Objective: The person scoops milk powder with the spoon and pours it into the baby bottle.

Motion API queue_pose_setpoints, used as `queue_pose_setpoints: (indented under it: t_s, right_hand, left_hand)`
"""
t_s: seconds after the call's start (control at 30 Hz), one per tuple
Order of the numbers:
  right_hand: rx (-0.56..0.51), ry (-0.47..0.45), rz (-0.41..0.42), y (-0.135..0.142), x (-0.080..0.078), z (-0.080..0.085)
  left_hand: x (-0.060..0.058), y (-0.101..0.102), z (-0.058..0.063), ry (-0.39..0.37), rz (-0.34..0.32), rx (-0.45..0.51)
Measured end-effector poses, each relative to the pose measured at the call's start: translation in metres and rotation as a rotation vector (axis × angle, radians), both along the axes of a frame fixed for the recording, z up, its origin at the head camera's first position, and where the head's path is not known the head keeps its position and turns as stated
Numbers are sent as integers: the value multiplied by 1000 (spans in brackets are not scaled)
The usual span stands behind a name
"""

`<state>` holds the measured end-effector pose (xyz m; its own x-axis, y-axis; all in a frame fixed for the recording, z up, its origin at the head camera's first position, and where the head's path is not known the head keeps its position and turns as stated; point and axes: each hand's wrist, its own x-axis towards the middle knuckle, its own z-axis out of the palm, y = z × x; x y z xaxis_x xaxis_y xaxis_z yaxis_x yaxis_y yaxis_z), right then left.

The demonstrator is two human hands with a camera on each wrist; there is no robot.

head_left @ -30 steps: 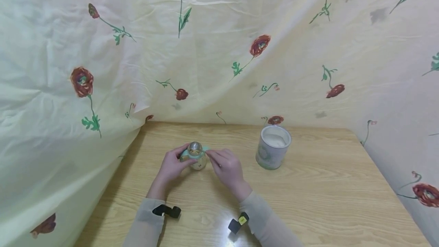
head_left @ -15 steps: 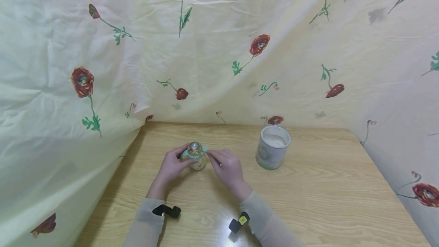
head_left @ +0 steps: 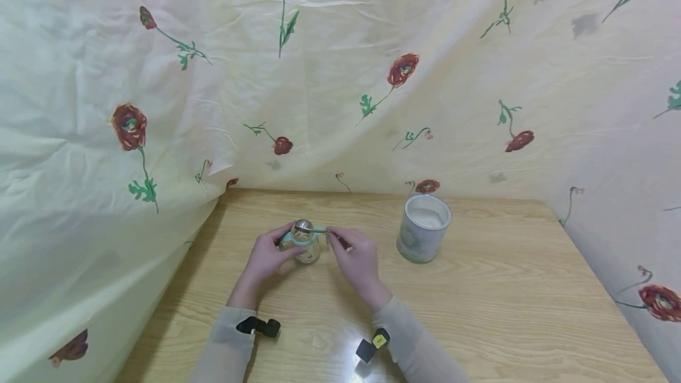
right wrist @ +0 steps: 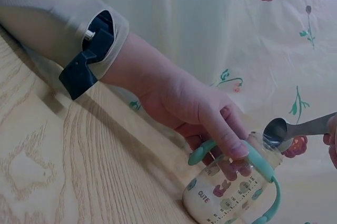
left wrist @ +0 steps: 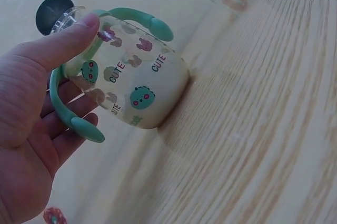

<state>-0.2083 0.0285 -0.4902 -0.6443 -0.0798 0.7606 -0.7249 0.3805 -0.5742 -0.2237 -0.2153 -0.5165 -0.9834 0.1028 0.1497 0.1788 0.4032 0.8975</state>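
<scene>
A clear baby bottle with green handles and printed cartoon figures stands on the table, something white in its lower part. My left hand grips it around the neck, thumb in front, as the left wrist view also shows. With my right hand I pinch the handle of a metal measuring spoon. The spoon's bowl lies over the bottle's open mouth, tilted toward it in the right wrist view. Only the tips of my right fingers show there. Whether the bowl holds anything is unclear.
An open tin with a pale interior stands to the right of my right hand on the wooden table. A flower-print cloth hangs behind the table and along both sides. Each wrist carries a small black camera.
My right hand has shifted slightly up and to the right, and more of the spoon's handle shows beside the bottle's mouth. The left hand, bottle and tin have stayed in place.
</scene>
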Motion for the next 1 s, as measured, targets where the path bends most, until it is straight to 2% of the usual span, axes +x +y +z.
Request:
queue_pose_setpoints:
  t_s: [0.17, 0.33, 0.57, 0.73, 0.87, 1.0]
  right_hand:
    - [-132, -104, 39, -2, 1, 2]
    - [-258, -233, 29, -5, 2, 3]
    - [-410, -516, -2, -3, 6, 11]
    - [-487, -689, 15, 5, 7, 14]
    - [-625, -772, 47, 12, 6, 18]
    - [-754, -786, 69, 24, 5, 27]
  left_hand:
    - [-1, -1, 1, 22, -23, 0]
    - [-1, -1, 3, 61, -37, 0]
    - [0, -1, 4, 45, -32, 23]
    - [4, 1, 7, 36, -43, 50]
    - [7, 3, 15, 89, -34, 55]
    - [6, 5, 23, 155, -6, 33]
